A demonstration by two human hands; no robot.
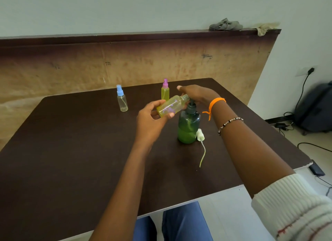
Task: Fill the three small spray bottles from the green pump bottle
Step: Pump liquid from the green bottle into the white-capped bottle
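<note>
yellow-green liquid shows in the uncapped spray bottle (171,106), tilted with its open neck at the spout of the green pump bottle (188,127) near the middle of the dark tabletop (71,150); the left hand (152,118) pinches its base while the right hand (195,95) presses flat on the pump. a white sprayer cap (200,135) lies touching the pump bottle. toward the far edge stand a filled pink-capped bottle (165,91) and a clear blue-capped bottle (122,100).
</note>
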